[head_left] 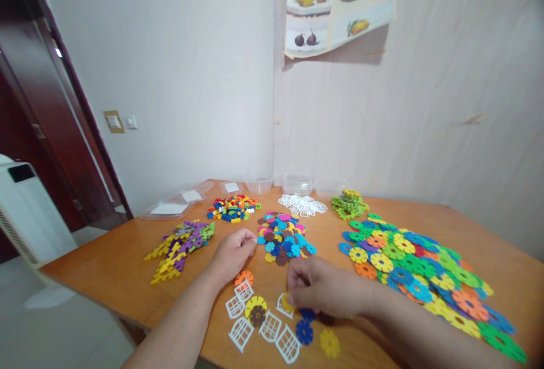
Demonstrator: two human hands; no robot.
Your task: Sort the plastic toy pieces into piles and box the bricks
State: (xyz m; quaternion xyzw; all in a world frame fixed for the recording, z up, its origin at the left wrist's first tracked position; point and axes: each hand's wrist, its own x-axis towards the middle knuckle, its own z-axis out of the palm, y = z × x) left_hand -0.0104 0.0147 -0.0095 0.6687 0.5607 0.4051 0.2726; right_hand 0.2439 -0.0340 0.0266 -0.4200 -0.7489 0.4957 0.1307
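The right hand pinches a yellow flower disc against a white lattice piece at 6 o'clock on the table, while the left hand, fingers curled and empty, hovers at 10 o'clock from it beside the small disc pile.

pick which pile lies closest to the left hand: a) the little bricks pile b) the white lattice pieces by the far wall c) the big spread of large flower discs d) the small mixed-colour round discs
d: the left hand rests on the table right at the near-left edge of the small mixed-colour round discs, while the other piles sit farther off.
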